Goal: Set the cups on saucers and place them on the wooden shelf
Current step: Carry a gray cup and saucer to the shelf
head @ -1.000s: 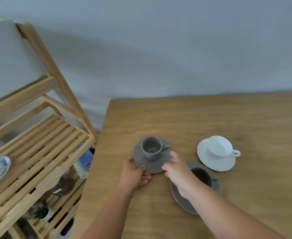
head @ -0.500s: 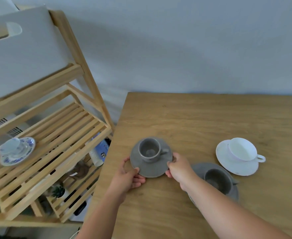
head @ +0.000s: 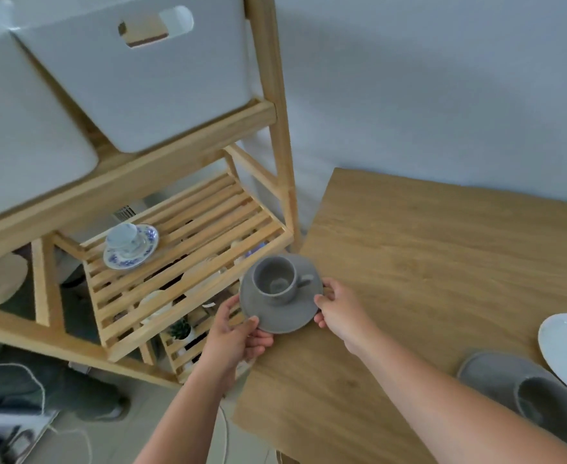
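I carry the grey saucer (head: 280,308) with its grey cup (head: 274,279), my left hand (head: 238,336) and right hand (head: 340,311) both gripping its rim, over the table (head: 426,262) edge. Next I must bring it level onto the wooden shelf (head: 188,242), beside the blue-patterned cup (head: 123,236).

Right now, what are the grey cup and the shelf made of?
The grey cup and its saucer look like ceramic with a matte, unglazed-looking finish: flat even grey, no shine, thick rounded rim. It could be stoneware; the picture cannot settle that. The shelf looks like pale, bare or lightly finished wood: visible grain, separate slats and square posts.
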`<state>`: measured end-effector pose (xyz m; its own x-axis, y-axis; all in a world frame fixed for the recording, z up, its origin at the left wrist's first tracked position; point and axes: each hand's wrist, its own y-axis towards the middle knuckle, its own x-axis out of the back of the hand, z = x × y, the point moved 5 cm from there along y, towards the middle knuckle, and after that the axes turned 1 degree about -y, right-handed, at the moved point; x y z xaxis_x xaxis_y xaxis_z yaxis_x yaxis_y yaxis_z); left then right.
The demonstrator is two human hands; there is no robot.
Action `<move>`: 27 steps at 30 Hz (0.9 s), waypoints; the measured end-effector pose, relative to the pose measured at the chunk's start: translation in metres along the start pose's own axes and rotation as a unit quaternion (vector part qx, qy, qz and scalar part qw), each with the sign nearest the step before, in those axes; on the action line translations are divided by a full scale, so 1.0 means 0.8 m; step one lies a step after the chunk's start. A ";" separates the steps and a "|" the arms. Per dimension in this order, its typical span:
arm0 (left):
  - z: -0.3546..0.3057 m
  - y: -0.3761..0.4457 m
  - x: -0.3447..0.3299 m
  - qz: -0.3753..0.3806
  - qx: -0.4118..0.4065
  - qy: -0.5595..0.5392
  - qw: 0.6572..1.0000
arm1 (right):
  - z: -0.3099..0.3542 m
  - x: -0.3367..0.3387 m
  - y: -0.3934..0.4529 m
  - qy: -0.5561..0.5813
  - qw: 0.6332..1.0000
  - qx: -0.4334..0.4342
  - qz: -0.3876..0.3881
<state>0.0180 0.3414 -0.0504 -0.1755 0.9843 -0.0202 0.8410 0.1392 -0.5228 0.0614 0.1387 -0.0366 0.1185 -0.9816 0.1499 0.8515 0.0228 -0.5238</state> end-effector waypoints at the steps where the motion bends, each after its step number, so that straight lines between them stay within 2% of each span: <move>1: -0.001 0.006 0.012 -0.011 0.001 -0.006 1.000 | 0.005 -0.013 0.009 -0.005 1.000 0.003 0.009; 8: -0.009 0.044 0.083 -0.067 0.015 -0.058 0.996 | 0.035 -0.103 0.078 -0.061 0.995 0.040 0.064; 19: 0.014 0.068 0.211 -0.210 0.058 -0.081 0.973 | 0.062 -0.248 0.136 -0.142 0.978 -0.001 0.154; 27: 0.019 0.076 0.270 -0.251 0.075 -0.073 0.962 | 0.069 -0.327 0.156 -0.194 0.965 0.022 0.173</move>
<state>0.0234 0.5612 -0.0994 -0.6206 0.7690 0.1530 0.5496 0.5658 -0.6147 0.1649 0.4087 -0.0945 0.5748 -0.7688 0.2804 0.7466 0.3523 -0.5643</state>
